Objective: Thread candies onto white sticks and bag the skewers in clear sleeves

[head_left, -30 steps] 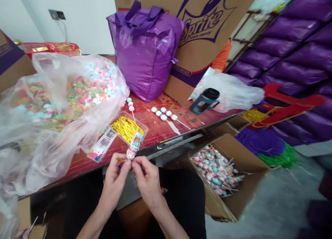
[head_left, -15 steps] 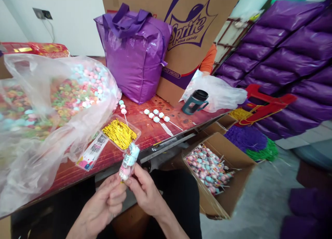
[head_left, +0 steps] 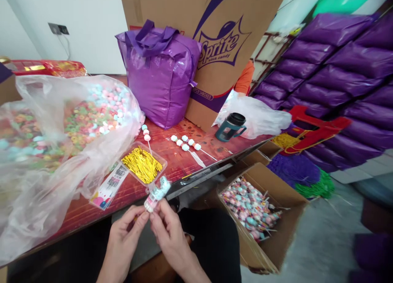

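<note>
A wrapped candy skewer [head_left: 159, 191] in clear printed film, with pale blue, pink and white pieces, leans up and to the right in front of the table edge. My left hand [head_left: 127, 229] is closed, thumb and fingers pinching at the skewer's lower end. From the other side, my right hand [head_left: 170, 227] grips the same end between thumb and fingers. The stick and whatever lies between the fingertips are mostly hidden. Just beyond the candy sits a clear tray [head_left: 164, 165] of gold twist ties [head_left: 141, 164]. Beside it lie printed wrappers [head_left: 109, 186].
Unwrapped candy skewers [head_left: 186, 143] lie on the red table [head_left: 166, 152] near a teal mug [head_left: 231, 127]. Plastic bags of loose candy [head_left: 92, 119] cover the left. A purple bag [head_left: 159, 78] stands behind. An open carton [head_left: 276, 242] of wrapped skewers is at lower right.
The candy skewer has tipped further to the right. My left hand has turned, its fingers now less curled into view, while both hands stay at the skewer's lower end. The camera view has shifted slightly.
</note>
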A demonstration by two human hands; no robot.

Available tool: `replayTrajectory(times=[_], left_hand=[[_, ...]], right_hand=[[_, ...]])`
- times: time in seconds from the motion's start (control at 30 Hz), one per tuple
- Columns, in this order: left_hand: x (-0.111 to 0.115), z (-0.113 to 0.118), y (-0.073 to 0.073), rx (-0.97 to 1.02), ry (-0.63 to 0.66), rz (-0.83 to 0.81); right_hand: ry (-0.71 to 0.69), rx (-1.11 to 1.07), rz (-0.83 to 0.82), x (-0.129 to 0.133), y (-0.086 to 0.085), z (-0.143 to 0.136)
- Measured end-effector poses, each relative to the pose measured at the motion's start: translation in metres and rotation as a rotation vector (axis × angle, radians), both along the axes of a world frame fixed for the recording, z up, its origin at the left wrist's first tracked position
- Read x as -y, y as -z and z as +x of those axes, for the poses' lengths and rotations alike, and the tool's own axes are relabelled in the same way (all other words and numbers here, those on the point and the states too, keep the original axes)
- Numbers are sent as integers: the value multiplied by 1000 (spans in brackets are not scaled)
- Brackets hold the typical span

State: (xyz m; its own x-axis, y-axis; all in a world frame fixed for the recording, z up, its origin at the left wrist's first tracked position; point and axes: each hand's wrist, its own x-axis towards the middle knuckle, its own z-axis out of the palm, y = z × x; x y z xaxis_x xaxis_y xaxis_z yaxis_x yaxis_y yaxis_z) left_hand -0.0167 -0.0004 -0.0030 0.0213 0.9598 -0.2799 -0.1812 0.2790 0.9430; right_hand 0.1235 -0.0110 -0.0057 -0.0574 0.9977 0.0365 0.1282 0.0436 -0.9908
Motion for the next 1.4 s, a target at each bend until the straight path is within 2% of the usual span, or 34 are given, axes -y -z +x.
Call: replayTrajectory(times=[0.1, 0.23, 0.4, 0.6, 0.7, 0.8, 0.93, 1.03, 1.17, 1.3, 1.4], left_hand=[[-5, 3, 4, 235, -35, -232], [-10, 2, 7, 454, -72, -429], [-12, -1, 10, 651, -105, -602], [-17, 4, -9, 676, -187, -745], [-15, 4, -9, 653, -132, -750], [-12, 1, -3, 648, -60, -719], [-9, -2, 4, 673, 25, -646], [-7, 0, 3, 633, 25, -598], [-5, 6, -7, 569, 13, -553], [-3, 12, -12, 505, -1, -495], [-1, 18, -8, 441, -81, -418]], right_hand=[[32, 213, 269, -2, 3, 2], [56, 493, 674, -6, -1, 8], [53, 719, 875, -15, -11, 14], [-150, 940, 926, -23, -23, 23], [-111, 959, 1007, -25, -23, 24], [-69, 941, 1075, -27, -19, 24], [-67, 904, 1092, -29, -14, 26], [-90, 883, 1057, -29, -11, 29], [-92, 873, 999, -25, -8, 26], [27, 831, 951, -20, -4, 18], [126, 855, 908, -17, 0, 10]])
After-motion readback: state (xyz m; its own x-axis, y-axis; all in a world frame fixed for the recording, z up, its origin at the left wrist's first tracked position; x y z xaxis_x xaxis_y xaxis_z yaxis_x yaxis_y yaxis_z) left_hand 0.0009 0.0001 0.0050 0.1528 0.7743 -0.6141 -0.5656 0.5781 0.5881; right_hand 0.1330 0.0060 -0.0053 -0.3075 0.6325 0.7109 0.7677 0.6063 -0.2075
